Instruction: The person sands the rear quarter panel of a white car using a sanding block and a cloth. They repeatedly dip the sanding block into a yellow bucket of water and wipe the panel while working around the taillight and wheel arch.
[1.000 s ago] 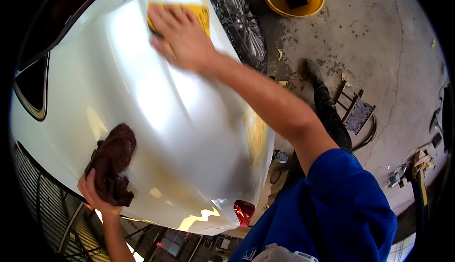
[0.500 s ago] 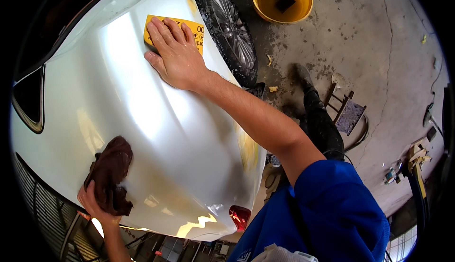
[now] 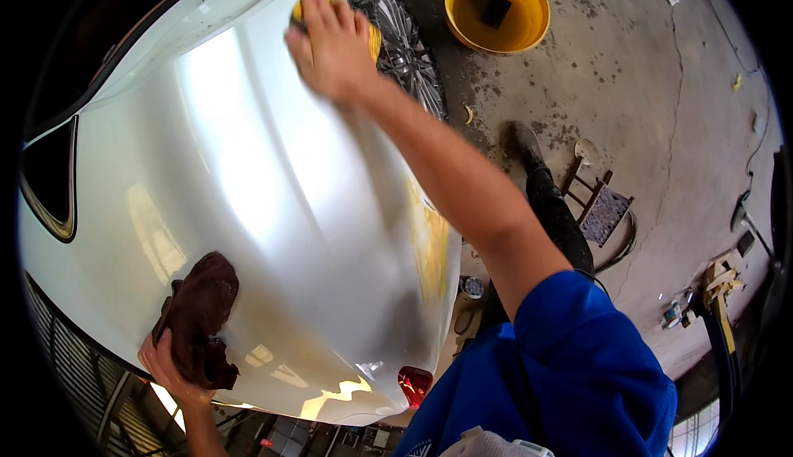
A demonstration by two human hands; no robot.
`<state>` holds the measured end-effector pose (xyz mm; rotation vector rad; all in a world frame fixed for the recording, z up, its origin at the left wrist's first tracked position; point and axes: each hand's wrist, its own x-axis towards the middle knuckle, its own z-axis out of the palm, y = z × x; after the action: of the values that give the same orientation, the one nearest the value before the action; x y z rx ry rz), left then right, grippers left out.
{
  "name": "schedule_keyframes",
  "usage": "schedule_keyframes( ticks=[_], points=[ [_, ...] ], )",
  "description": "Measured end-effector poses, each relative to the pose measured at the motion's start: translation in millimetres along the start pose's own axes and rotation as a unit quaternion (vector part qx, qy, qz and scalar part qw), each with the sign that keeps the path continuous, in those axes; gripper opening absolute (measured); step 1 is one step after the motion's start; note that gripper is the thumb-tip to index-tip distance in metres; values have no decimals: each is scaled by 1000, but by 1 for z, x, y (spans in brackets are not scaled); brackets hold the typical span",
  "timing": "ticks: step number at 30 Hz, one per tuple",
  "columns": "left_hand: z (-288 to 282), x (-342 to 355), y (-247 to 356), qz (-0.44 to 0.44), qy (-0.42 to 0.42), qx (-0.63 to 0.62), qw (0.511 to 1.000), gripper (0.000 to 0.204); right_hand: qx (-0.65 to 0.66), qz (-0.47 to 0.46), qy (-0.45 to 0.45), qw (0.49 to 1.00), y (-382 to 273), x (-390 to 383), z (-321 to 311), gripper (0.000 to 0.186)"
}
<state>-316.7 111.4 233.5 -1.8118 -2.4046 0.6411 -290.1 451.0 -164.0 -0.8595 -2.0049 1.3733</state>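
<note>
My right hand (image 3: 334, 56) is pressed on a yellow-backed sheet of sandpaper (image 3: 375, 42), against the far right edge of the pearly white car panel (image 3: 248, 209). The hand is slightly blurred, and the fingers cover most of the sheet. At the near left, my left hand (image 3: 169, 366) holds a crumpled, dark brown wet cloth (image 3: 204, 312) against the same panel. Its thumb lies on the cloth, while its other fingers are partly hidden.
A plastic-covered wheel (image 3: 405, 60) lies beside the panel's right edge. Beyond it stands a yellow bucket (image 3: 537, 23) with liquid and a dark block inside. A small stool (image 3: 605, 213) is on the stained concrete floor (image 3: 619, 102). A red tail light (image 3: 415, 386) sits at the near corner.
My right hand has slid farther away and to the right with the sandpaper, toward the panel's edge. My left hand stays with the brown cloth; the view has shifted slightly.
</note>
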Motion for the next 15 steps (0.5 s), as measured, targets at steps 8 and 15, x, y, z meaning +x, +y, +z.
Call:
schedule_keyframes(
  ticks=[8, 15],
  points=[
    [-6, -8, -2, -12, -35, -17, 999, 79, 29, 32, 7, 999, 20, 17, 13, 69],
    [7, 11, -1, 2, -23, -35, 999, 79, 9, 64, 23, 998, 51, 105, -2, 71]
  ],
)
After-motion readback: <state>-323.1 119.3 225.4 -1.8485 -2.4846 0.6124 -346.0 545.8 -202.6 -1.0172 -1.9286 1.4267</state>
